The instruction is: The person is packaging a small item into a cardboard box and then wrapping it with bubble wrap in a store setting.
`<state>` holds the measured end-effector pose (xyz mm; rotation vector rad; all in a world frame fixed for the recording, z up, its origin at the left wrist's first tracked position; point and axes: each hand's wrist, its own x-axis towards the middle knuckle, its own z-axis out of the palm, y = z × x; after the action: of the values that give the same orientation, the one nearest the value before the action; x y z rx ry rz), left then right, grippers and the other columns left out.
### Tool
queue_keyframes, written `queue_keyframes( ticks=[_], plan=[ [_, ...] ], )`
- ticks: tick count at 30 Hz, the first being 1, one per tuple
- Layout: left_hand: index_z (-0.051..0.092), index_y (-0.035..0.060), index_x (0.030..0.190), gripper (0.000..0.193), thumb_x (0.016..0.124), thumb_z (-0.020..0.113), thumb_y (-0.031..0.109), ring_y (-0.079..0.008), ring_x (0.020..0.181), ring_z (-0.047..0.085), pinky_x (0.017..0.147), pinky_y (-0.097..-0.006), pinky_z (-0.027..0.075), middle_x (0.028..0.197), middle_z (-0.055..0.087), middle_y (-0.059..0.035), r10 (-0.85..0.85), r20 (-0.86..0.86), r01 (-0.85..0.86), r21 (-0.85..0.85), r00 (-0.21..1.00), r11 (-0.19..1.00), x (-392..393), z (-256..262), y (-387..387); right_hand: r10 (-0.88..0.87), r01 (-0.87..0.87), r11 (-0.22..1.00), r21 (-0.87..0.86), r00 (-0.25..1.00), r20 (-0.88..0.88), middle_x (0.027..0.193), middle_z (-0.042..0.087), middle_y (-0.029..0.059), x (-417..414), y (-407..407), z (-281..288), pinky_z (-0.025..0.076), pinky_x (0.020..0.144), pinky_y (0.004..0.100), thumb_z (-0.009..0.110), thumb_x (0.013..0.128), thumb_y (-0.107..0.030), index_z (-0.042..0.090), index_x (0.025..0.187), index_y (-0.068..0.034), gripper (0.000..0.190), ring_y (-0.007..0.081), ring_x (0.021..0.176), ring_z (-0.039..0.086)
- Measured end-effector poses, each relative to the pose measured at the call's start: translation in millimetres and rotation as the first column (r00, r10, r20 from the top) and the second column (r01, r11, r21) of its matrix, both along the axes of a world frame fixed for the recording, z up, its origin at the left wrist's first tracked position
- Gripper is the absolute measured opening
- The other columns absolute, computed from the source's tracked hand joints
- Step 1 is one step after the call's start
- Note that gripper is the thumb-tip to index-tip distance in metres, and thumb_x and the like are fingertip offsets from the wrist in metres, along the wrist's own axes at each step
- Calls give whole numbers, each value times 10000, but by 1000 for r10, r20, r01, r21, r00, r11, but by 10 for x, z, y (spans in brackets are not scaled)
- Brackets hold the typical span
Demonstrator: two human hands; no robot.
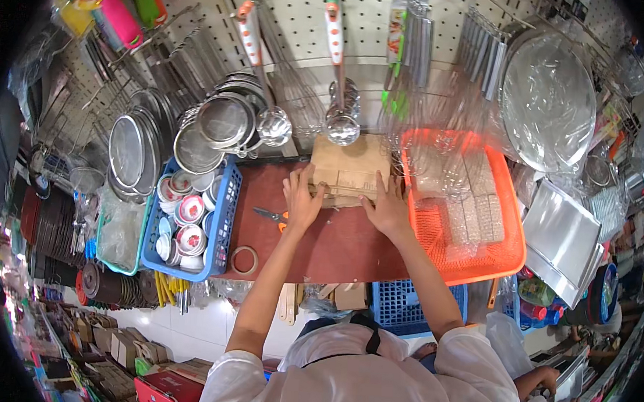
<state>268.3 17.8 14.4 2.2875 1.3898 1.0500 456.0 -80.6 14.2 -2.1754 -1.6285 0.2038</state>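
Observation:
A flat brown cardboard piece (352, 153), perhaps a folded carton, lies at the back of a red-brown tabletop (330, 251). Folds or flaps show along its near edge. My left hand (302, 202) rests at its left front corner, fingers spread and thumb on the near edge. On the right front corner lies my right hand (389, 210), its fingers also apart and touching the cardboard. Scissors (268, 214) with orange handles lie just left of my left hand, partly hidden by it. Closer to the front edge sits a roll of tape (244, 260).
A blue basket (227, 217) of small bowls (190, 237) stands left. To the right, an orange basket (512, 212) holds clear-wrapped packs (474, 205). Ladles (343, 127), strainers (224, 120) and whisks hang low from the pegboard (305, 28). Another person's hand (543, 377) shows lower right.

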Motion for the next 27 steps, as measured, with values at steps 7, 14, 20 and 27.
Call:
queue_keyframes(
  ticks=[7,14,20,27],
  plan=[
    [535,124,1324,513,862,640,321,-316,1109,419,1023,-440,276,1202,524,-100,34,63,-8,-374,997,927,-153,-115,165,-71,72,997,-11,996,62,1444,314,312,-83,43,4,135,1149,527,498,913,-517,346,1434,-30,729,435,1399,212],
    [557,18,1275,554,834,705,319,-131,916,501,839,-273,400,932,577,-25,86,479,240,-578,873,780,-397,-205,452,20,37,955,295,981,-190,1059,491,171,-42,64,104,454,858,385,725,824,-230,388,1376,-22,679,284,1007,500],
    [588,22,1174,389,865,667,246,-86,897,508,834,-227,402,928,568,6,151,638,405,-635,755,658,-613,-22,387,132,64,974,219,625,-769,980,529,59,-202,75,219,474,760,269,768,797,-159,303,1435,-31,800,141,830,538],
    [494,35,1198,375,902,484,265,-143,1041,475,940,-281,354,1080,528,-38,174,647,411,-645,742,645,-939,123,216,171,-99,985,144,404,-899,1129,576,110,-392,155,224,518,784,314,735,834,-188,237,1450,-72,801,162,977,591]
  ],
)
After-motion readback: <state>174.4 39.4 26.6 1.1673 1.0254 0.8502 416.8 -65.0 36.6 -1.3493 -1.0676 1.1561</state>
